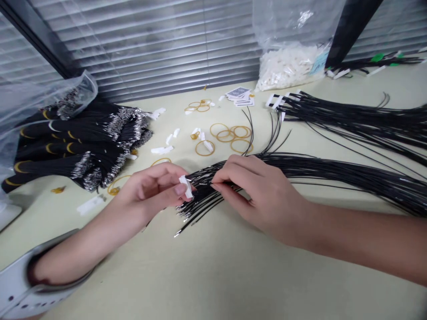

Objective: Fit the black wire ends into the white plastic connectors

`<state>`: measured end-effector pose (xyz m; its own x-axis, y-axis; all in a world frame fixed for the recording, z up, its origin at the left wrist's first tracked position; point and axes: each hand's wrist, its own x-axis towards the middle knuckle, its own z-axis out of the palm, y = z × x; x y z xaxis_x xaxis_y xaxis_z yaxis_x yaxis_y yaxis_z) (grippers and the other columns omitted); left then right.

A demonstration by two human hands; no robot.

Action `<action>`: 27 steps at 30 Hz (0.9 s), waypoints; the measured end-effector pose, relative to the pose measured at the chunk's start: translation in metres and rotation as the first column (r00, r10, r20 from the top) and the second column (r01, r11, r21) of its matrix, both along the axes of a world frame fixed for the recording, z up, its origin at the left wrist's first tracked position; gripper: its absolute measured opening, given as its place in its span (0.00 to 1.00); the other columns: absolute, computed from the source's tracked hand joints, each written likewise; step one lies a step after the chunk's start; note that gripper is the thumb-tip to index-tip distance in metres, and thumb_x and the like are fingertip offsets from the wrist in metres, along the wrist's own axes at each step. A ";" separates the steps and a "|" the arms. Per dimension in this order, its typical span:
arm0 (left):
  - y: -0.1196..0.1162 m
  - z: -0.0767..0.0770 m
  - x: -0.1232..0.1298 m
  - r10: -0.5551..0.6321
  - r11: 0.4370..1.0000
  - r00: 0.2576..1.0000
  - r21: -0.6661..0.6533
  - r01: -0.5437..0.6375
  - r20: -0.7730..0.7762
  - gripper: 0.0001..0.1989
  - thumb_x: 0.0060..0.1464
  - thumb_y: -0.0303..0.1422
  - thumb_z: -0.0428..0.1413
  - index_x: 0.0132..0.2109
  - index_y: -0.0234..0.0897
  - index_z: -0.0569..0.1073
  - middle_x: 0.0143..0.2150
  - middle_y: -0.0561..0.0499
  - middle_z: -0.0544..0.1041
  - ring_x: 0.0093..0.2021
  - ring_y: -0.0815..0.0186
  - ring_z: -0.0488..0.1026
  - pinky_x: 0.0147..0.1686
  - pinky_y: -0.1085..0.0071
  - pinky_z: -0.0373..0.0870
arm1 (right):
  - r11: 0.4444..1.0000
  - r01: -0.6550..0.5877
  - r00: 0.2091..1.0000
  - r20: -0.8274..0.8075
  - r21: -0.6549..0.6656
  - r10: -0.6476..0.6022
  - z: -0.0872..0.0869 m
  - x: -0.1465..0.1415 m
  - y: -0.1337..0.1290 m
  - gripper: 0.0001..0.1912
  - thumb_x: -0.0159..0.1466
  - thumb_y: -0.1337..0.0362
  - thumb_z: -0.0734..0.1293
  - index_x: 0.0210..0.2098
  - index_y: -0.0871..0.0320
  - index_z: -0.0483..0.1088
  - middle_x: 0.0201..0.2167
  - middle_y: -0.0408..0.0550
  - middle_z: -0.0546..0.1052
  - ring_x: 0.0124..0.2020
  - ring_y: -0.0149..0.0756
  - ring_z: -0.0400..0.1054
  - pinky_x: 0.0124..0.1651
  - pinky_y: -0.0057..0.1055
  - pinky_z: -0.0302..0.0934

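Observation:
My left hand (151, 191) pinches a small white plastic connector housing (186, 186) between thumb and fingers. The housing sits right at the metal-tipped ends of a bundle of thin black wires (336, 175). My right hand (253, 191) grips that bundle close to its ends, with fingers pressed among the wires. Bare crimped tips (190, 213) fan out between my hands, and the bundle runs off to the right edge. A white wristband (20, 284) circles my left wrist.
A bundled black wire pile (80, 146) with yellow rubber bands lies left, partly in plastic. Rubber bands (230, 135), loose white connectors (160, 150) and cards (240, 95) lie ahead. Further wires (353, 115) lie right, below a bag of white connectors (287, 66).

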<state>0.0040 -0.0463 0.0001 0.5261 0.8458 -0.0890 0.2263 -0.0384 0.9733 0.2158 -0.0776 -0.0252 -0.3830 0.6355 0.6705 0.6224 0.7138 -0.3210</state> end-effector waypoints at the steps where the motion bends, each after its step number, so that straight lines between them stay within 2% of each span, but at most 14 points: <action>1: 0.000 0.000 0.000 0.000 1.000 1.000 -0.004 0.000 0.005 0.03 0.56 0.30 0.56 0.38 0.42 0.73 0.30 0.56 0.74 0.31 0.76 0.71 0.31 0.85 0.68 | 1.000 0.010 1.000 0.013 0.021 -0.010 0.000 0.000 0.000 0.08 0.64 0.72 0.60 0.31 0.65 0.68 0.28 0.46 0.70 0.30 0.29 0.63 0.35 0.27 0.56; 7: 0.000 0.000 0.001 0.003 0.999 0.998 0.034 -0.001 -0.066 0.03 0.55 0.28 0.57 0.37 0.39 0.74 0.31 0.55 0.75 0.31 0.76 0.71 0.32 0.87 0.67 | 0.992 0.066 0.993 0.091 0.111 -0.077 -0.001 0.001 0.002 0.09 0.65 0.73 0.58 0.30 0.63 0.67 0.27 0.46 0.70 0.30 0.30 0.62 0.36 0.29 0.56; 16: 0.000 0.001 0.002 -0.014 1.000 0.998 0.001 0.015 -0.057 0.02 0.54 0.28 0.58 0.37 0.39 0.73 0.30 0.55 0.73 0.31 0.76 0.71 0.32 0.85 0.68 | 0.993 -0.010 0.998 0.063 0.122 0.002 -0.001 0.001 0.001 0.10 0.65 0.75 0.57 0.30 0.65 0.67 0.27 0.47 0.69 0.30 0.30 0.61 0.36 0.30 0.54; 27: 0.002 -0.001 0.000 -0.041 0.999 0.999 -0.007 0.041 -0.019 0.03 0.56 0.28 0.56 0.38 0.39 0.72 0.31 0.55 0.74 0.32 0.75 0.71 0.34 0.84 0.69 | 0.991 -0.006 0.992 0.123 0.132 -0.010 -0.003 0.002 0.001 0.08 0.62 0.77 0.59 0.30 0.66 0.68 0.27 0.47 0.69 0.28 0.30 0.60 0.34 0.31 0.52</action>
